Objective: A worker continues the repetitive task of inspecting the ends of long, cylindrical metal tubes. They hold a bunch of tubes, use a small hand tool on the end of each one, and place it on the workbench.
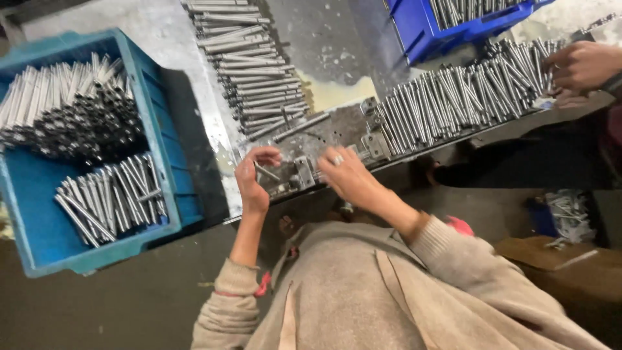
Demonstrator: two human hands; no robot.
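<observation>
Steel-grey and thin, a short metal rod (267,172) is pinched in the left hand (253,178) at the workbench's (194,71) near edge, the right hand (346,175) resting loosely spread, holding nothing, on the small metal fixture (304,172); seating it there looks next, needing careful alignment.

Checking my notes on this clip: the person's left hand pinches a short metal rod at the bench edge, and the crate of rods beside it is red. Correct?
Not quite. The crate is teal-blue, not red, as the head view shows. The left hand does pinch a short metal rod at the bench edge.
</observation>
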